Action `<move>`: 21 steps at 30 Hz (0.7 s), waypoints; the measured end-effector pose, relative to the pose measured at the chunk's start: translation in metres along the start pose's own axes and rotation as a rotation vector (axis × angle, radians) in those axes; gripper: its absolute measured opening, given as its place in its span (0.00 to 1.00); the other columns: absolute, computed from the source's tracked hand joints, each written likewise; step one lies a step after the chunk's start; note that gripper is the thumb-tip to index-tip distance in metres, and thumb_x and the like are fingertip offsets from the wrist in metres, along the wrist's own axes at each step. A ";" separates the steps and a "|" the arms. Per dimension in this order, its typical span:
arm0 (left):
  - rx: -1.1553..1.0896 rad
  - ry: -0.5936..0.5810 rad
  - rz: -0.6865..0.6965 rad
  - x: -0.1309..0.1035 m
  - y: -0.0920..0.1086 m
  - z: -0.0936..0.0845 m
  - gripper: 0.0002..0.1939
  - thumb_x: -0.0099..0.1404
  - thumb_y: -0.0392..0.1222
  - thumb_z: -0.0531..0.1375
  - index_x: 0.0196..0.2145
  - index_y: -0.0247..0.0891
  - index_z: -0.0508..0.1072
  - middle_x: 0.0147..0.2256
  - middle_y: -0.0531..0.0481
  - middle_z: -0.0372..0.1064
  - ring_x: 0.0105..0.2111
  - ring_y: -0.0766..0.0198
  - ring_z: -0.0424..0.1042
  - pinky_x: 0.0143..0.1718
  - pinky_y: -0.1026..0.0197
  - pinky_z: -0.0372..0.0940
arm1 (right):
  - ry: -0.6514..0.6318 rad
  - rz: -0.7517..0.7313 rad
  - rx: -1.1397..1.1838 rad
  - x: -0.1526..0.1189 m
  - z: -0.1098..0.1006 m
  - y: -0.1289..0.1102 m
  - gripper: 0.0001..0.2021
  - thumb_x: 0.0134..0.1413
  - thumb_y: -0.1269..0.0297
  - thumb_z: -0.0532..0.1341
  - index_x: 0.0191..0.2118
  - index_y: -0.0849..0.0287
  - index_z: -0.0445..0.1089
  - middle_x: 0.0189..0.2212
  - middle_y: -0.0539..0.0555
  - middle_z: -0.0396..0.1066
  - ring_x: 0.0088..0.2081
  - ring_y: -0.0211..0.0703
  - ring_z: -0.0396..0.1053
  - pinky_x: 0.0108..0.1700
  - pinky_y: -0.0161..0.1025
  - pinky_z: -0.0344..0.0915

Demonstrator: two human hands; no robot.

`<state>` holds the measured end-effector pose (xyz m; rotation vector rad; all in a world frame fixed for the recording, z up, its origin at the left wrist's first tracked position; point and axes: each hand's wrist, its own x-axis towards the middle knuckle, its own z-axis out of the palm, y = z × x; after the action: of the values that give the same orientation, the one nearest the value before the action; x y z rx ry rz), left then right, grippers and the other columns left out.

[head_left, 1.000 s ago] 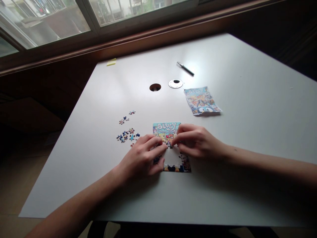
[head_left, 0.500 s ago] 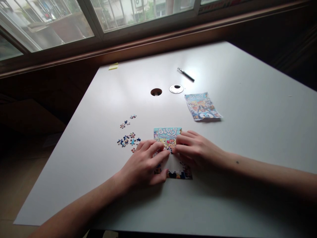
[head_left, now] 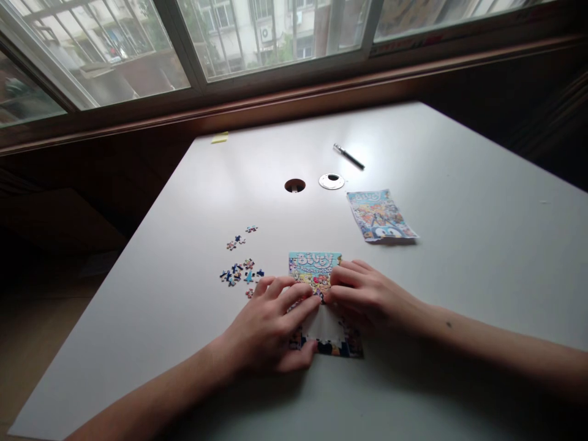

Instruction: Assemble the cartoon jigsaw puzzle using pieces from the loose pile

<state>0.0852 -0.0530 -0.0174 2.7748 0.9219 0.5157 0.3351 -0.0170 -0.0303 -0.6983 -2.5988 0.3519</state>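
My left hand [head_left: 274, 315] and right hand [head_left: 373, 293], both curled, touch the incomplete puzzle [head_left: 315, 261]; whether gripping, I cannot tell.

Left hand [head_left: 275, 318] and left forearm [head_left: 174, 381] bare; right hand [head_left: 372, 293] bare; right forearm [head_left: 496, 346] bare, marked by one small dark spot [head_left: 449, 324].

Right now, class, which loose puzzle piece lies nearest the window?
The lone piece beyond the pile: it sits by itself at the far end of the scatter, while every other loose piece lies farther from the window.
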 end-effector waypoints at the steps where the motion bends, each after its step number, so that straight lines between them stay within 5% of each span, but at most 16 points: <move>1: -0.001 -0.002 -0.003 0.000 0.000 0.000 0.28 0.63 0.50 0.57 0.58 0.38 0.65 0.55 0.43 0.66 0.55 0.49 0.61 0.54 0.48 0.55 | 0.000 -0.002 0.005 0.000 0.000 0.000 0.07 0.64 0.70 0.53 0.35 0.59 0.66 0.32 0.54 0.63 0.33 0.41 0.55 0.37 0.39 0.53; 21: 0.003 -0.035 -0.036 -0.001 0.002 0.003 0.30 0.64 0.53 0.56 0.60 0.38 0.63 0.56 0.42 0.64 0.55 0.48 0.60 0.52 0.47 0.56 | 0.112 -0.056 0.059 -0.001 -0.001 0.003 0.15 0.58 0.77 0.56 0.46 0.54 0.71 0.33 0.55 0.63 0.34 0.43 0.58 0.37 0.40 0.56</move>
<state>0.0863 -0.0556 -0.0197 2.7557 0.9632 0.4584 0.3383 -0.0148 -0.0307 -0.6064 -2.4864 0.3601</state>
